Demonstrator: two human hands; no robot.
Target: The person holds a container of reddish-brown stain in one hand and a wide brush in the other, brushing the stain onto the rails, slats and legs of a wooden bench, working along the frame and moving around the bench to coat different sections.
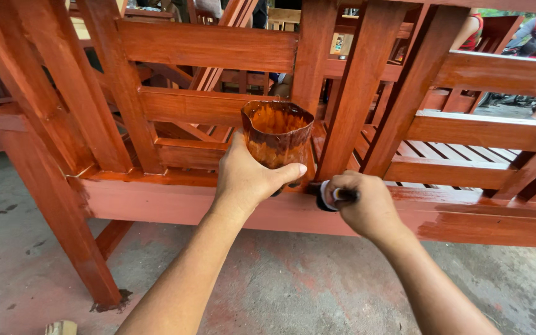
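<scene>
A cut-off plastic cup (276, 133), stained orange-brown inside and out, is held upright in the left hand (247, 178). The fingers are wrapped around its lower part from behind and the thumb (288, 173) is laid across the near side, so the hand is closed on the cup. The cup is raised in front of the slats of a red-brown wooden furniture frame (206, 46), just above the frame's lower rail (175, 201).

A brush (328, 195) is gripped in the right hand (367, 208), with the fingers curled fully round it. Only a short stretch shows at the thumb side — a dark handle and a pale band; the bristles cannot be made out. The brush end is held against the top edge of the lower rail, just right of the cup and near the foot of an upright slat (358, 87).

The wood is seen to be glossy and wet-looking along the rail and slats. A leg of the frame (63, 223) is set on a grey concrete floor (293, 285), which is marked with reddish smears. More frames of the same colour are stacked behind; part of another person (471, 28) is visible at top right, well apart from both hands.
</scene>
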